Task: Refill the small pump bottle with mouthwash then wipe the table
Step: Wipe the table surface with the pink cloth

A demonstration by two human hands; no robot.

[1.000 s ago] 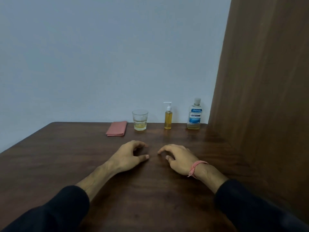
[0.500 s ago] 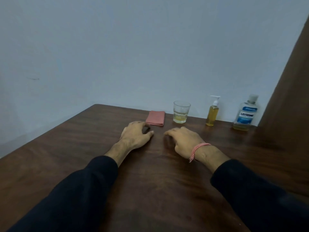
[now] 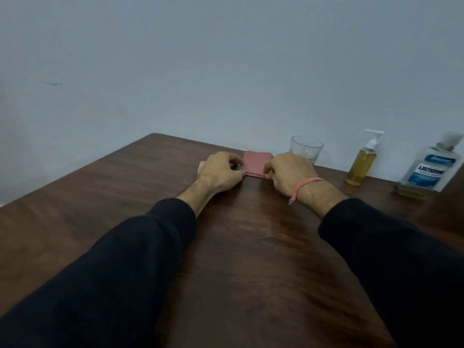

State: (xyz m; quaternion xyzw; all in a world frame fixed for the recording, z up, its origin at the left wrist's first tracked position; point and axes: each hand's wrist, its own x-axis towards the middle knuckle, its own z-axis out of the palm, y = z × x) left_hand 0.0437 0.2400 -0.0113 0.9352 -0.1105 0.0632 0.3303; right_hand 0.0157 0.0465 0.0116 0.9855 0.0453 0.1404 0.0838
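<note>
drinking glass (image 3: pixel 306 148), pale wall (image 3: pixel 226 59), pink wristband (image 3: pixel 305 185)

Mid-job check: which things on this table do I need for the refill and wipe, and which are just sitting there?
Needed:
small pump bottle
mouthwash bottle
folded pink cloth, with the left hand and right hand at its near corners
table

Possibly spare:
drinking glass, use unclear

Amber-filled pump bottle (image 3: pixel 361 164) stands between mouthwash bottle (image 3: pixel 429 170) and folded pink cloth (image 3: pixel 256 165).

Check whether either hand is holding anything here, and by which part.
Both hands have their fingers at the folded pink cloth, at its near corners; it lies flat on the table, unlifted.
</note>
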